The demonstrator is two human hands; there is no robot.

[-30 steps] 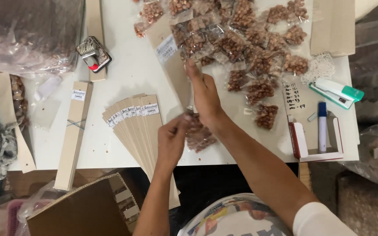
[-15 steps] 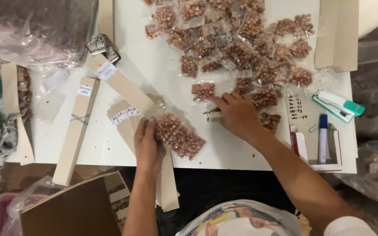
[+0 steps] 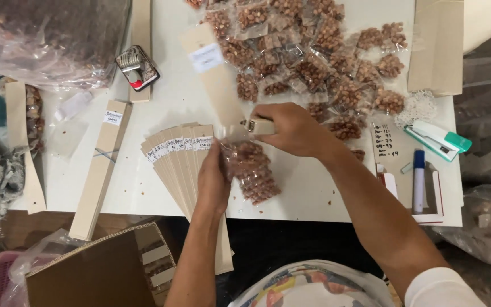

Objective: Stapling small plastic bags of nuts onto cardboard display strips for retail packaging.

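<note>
- Right then, left hand (image 3: 214, 181) pinched the nut bag (image 3: 254, 170) near the table's (image 3: 143, 187) front edge.
- Right hand (image 3: 294, 129) gripped the stapler (image 3: 258, 126) at the bag's top.

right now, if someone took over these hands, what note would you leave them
Left hand pinches the top of a clear bag of peanuts against a long card strip.
Right hand holds a small stapler at that joint.
Fanned stack of labelled strips lies by the left hand; loose filled bags are heaped at the table's far side.
Done: bag lined up on the strip. I cannot tell if a staple is in. Many bags are not on strips.
</note>
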